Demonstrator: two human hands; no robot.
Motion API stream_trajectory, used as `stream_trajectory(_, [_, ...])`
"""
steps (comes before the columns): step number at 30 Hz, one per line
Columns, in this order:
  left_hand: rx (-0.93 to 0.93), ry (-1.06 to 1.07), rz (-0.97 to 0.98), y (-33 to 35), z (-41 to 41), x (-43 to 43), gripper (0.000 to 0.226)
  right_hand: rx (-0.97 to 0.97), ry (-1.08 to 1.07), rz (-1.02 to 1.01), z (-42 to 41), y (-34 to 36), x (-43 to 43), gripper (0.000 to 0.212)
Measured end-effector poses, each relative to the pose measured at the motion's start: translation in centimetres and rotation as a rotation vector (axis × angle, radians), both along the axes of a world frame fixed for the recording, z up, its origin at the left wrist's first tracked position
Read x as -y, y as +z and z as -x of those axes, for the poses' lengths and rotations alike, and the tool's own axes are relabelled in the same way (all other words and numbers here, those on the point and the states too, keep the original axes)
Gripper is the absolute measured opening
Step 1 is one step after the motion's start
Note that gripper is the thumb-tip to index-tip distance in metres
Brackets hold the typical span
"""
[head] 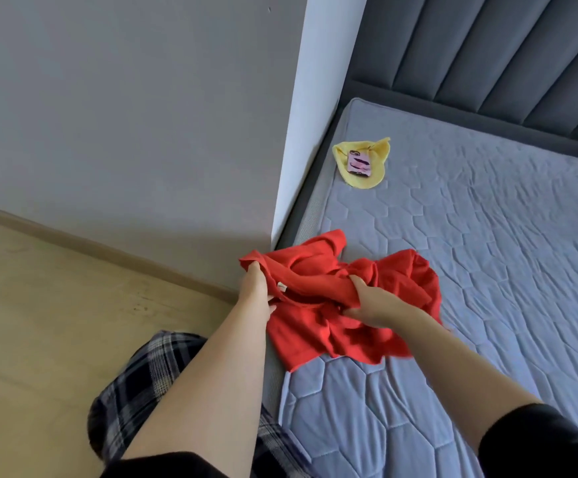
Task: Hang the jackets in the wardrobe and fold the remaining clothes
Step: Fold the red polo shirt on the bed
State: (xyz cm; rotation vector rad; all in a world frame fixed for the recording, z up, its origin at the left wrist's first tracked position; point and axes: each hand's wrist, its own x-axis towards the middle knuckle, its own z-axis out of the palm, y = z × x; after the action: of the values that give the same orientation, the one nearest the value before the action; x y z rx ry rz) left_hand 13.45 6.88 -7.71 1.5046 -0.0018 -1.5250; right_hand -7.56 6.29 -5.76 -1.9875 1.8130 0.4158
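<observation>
While both arms reach in from the bottom of the frame, a red shirt [332, 315] lies crumpled at the near left edge of the mattress [487, 253], just right of centre. Part of it hangs a little over the mattress side toward the floor.

Left hand [256, 288]: fingers curled together into the shirt's left portion near the neckline, thumb below the fabric edge; it grips the cloth. A small white label [281, 287] shows on the shirt just right of this hand.

Right hand [370, 301]: fingers curled round a bunched fold in the middle of the shirt, thumb pointing left along the lower side; it holds that fold. Fingertips are buried in the cloth, so their exact spread cannot be told.

Both forearms bare; black sleeves [549, 443] at the bottom corners. Plaid trousers [135, 384] visible lower left, over a light wooden floor [39, 322].

Mattress is grey-blue, quilted in a hexagon pattern, filling the right half of the frame. Dark padded headboard [487, 56] with vertical channels in the upper right.

Upper middle of the frame, near the mattress's far left corner: a yellow cloth [377, 167] lying flat, with a phone [359, 162] in a pink case resting on top of it. Well apart from the shirt.

Grey wall [125, 115] fills the upper left; a paler wall face [311, 115] runs down beside the mattress edge. Baseboard [73, 232] meets the floor at left.
</observation>
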Motion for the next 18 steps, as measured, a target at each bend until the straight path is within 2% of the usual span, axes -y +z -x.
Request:
stream_trajectory(1, [0.054,0.072,0.023,-0.4,0.0,0.3,0.047,0.001,-0.021,0.058,0.2,-0.6,-0.3,0.075])
stream_trajectory(3, [0.229,0.168,0.173,-0.6,-0.1,0.8,0.059,0.018,-0.069,0.324,0.1,-1.1,-0.3,0.04])
stream_trajectory(5, [0.521,-0.046,0.281,-0.4,0.3,0.3,0.078,0.05,-0.124,0.606,-0.2,-0.7,-0.2,0.022])
stream_trajectory(7, [0.915,-0.385,0.28,-0.6,0.8,-0.5,0.078,0.146,-0.169,0.763,-0.6,0.0,-0.1,0.02])
stream_trajectory(9, [1.215,-0.567,0.302,-1.0,1.4,-1.2,0.071,0.408,-0.273,0.787,-1.2,1.3,0.0,0.02])
stream_trajectory(11, [1.353,-0.62,0.423,-1.1,1.8,-1.2,0.068,0.592,-0.349,0.729,-1.7,2.5,0.3,0.022])
stream_trajectory(14, [1.491,-0.665,0.54,-1.2,2.1,-0.6,0.065,0.41,-0.177,0.682,-1.8,3.2,1.0,0.021])
stream_trajectory(16, [1.548,-0.765,0.477,-1.5,2.1,-0.3,0.062,0.323,-0.119,0.667,-1.6,3.2,1.3,0.02])
stream_trajectory(18, [1.529,-0.838,0.393,-1.8,2.0,-0.2,0.053,0.313,-0.095,0.631,-1.6,3.1,1.3,0.019])
